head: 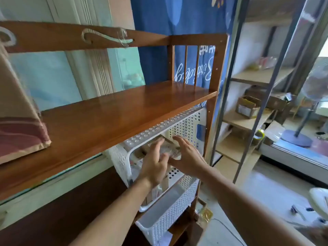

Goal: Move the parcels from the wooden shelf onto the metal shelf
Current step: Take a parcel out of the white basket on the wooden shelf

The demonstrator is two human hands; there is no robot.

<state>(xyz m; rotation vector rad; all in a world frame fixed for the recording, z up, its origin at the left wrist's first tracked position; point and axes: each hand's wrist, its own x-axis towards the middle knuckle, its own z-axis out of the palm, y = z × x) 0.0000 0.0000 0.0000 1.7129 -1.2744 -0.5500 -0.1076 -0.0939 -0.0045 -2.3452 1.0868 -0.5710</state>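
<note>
Both my hands reach into a white perforated basket (188,125) under the top board of the wooden shelf (110,118). My left hand (155,164) and my right hand (188,157) have fingers spread on either side of a brown parcel with tape (168,148) lying in the basket. Whether they grip it is unclear. More cardboard parcels (150,194) lie deeper in the basket, partly hidden by my left wrist. The metal shelf (252,119) stands to the right, with a cardboard box (245,106) on a middle board.
A second white basket (170,210) sits one level lower on the wooden shelf. A pink and brown bag (19,125) stands on the top board at the left. Behind are a blue curtain (177,18) and a window. A standing fan (305,121) is at the far right.
</note>
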